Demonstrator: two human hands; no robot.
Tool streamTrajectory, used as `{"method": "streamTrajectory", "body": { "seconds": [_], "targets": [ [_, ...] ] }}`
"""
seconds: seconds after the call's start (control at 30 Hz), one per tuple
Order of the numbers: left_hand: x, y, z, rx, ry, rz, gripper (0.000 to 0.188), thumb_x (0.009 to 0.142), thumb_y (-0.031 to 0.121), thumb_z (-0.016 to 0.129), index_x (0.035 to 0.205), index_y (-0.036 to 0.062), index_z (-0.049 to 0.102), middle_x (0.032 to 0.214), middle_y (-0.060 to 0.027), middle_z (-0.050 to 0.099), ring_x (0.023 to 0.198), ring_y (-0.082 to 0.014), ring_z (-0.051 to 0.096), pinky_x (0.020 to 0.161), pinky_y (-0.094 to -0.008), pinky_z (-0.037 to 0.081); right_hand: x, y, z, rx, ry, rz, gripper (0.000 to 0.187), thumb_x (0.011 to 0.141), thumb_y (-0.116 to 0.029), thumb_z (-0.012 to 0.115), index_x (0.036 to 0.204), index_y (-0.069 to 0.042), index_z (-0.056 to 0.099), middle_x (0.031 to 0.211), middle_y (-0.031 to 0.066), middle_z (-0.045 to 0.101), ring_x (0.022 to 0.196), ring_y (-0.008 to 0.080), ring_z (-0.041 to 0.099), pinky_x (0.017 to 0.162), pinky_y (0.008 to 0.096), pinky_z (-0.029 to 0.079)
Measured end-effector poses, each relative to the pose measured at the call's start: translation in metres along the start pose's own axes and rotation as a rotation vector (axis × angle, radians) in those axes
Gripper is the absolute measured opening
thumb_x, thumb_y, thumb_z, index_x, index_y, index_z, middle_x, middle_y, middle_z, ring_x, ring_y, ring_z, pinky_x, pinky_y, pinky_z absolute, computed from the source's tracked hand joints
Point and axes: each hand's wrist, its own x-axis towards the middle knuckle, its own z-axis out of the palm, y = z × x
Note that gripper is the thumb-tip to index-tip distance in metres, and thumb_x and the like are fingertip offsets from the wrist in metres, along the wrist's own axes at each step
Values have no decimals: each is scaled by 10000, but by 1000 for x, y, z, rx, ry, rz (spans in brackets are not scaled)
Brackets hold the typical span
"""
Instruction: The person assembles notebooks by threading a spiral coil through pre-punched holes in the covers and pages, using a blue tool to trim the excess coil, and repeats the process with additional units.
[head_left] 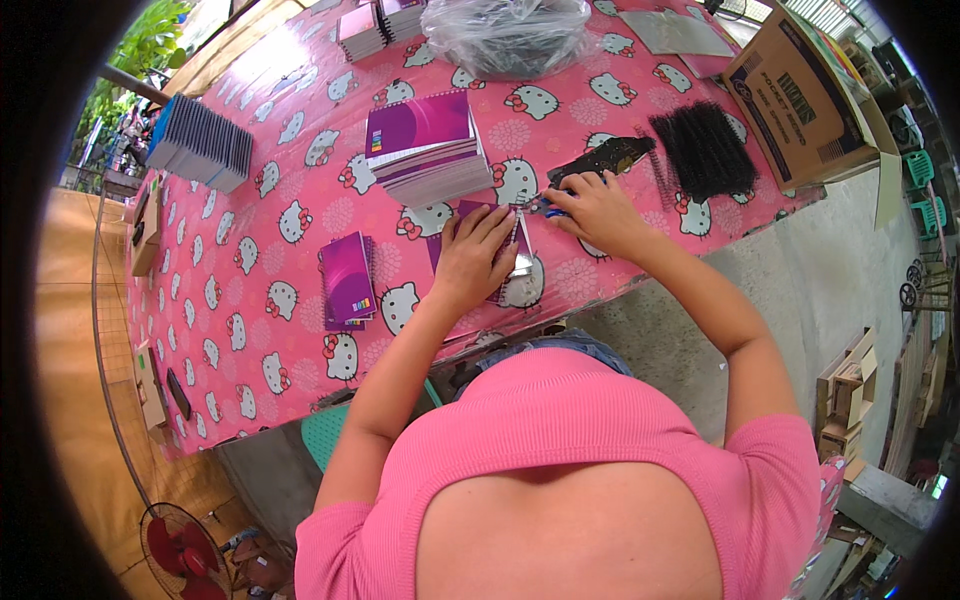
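Observation:
Near the table's front edge, a purple notebook (522, 258) lies beneath my left hand (474, 255), which rests flat on it with fingers stretched out. Blue-handled pliers (541, 206) are gripped in my right hand (598, 213), their jaws at the notebook's upper right edge. My fingers partly hide both tool and notebook. Just behind stands a tall stack of purple notebooks (428, 150). To the left lie a few spiral-bound purple notebooks (348, 278). Beyond my right hand are a black sheet-like piece (605, 158) and a pile of black spiral coils (703, 155).
A pink patterned cloth (300, 265) covers the table. At the far left stands a stack of notebooks (205, 145). A clear plastic bag (505, 38) and more notebooks (362, 32) sit at the back. A cardboard box (810, 110) occupies the right edge.

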Motion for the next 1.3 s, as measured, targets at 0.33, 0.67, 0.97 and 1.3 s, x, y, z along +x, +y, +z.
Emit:
{"method": "streamTrajectory", "body": {
  "seconds": [0.33,0.67,0.97,1.3],
  "targets": [
    [1,0,0,-30,31,1,408,841,245,585,1219,93,574,1278,-63,556,1211,-271,466,1026,-522,287,6,8,5,140,-115,86,427,814,-450,627,952,-46,622,846,130,599,797,314,600,679,408,489],
    [0,1,-1,-14,30,-3,399,840,244,581,1208,90,579,1277,-58,555,1207,-264,470,1016,-522,298,6,-8,-14,206,-85,196,389,772,-399,680,958,-68,595,903,130,567,819,321,606,691,424,471],
    [0,0,0,-5,22,-4,404,854,232,582,1227,77,574,1290,-69,551,1213,-279,460,1026,-487,289,12,-9,-27,39,-79,85,381,730,-365,717,964,-87,600,924,84,565,861,250,559,726,379,421],
    [-1,-1,4,-12,44,2,403,834,243,578,1207,92,579,1279,-61,550,1216,-266,459,1024,-523,290,24,-5,-29,421,-302,339,383,749,-378,721,887,-33,631,837,127,624,778,257,625,676,397,487]
  ]
}}
